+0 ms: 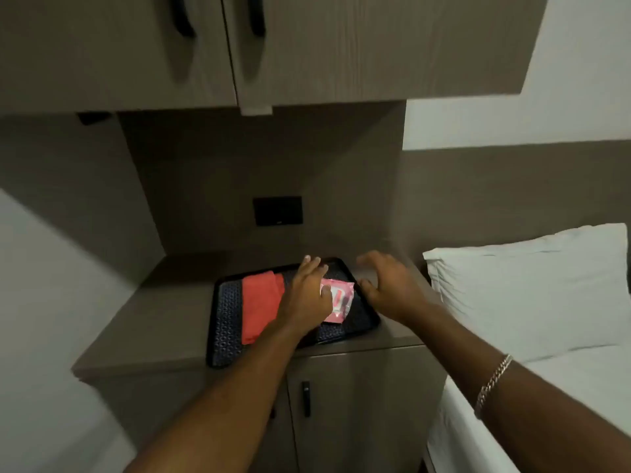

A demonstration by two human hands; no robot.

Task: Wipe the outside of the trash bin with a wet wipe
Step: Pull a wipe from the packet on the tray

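Observation:
A pink wet wipe packet [338, 300] lies on a black tray [225, 322] on the nightstand top. My left hand [307, 295] reaches over the tray, fingers spread, its thumb touching the packet's left edge and partly covering it. My right hand [392, 285] hovers open just right of the packet, above the tray's right rim, holding nothing. A red folded cloth [259, 305] rests on the tray to the left of my left hand. No trash bin is in view.
The brown nightstand [143, 322] has cabinet doors with a black handle [306, 399] below. Overhead cabinets [307, 46] hang above. A black wall plate [277, 211] sits on the back panel. A bed with a white pillow [526, 288] is at the right.

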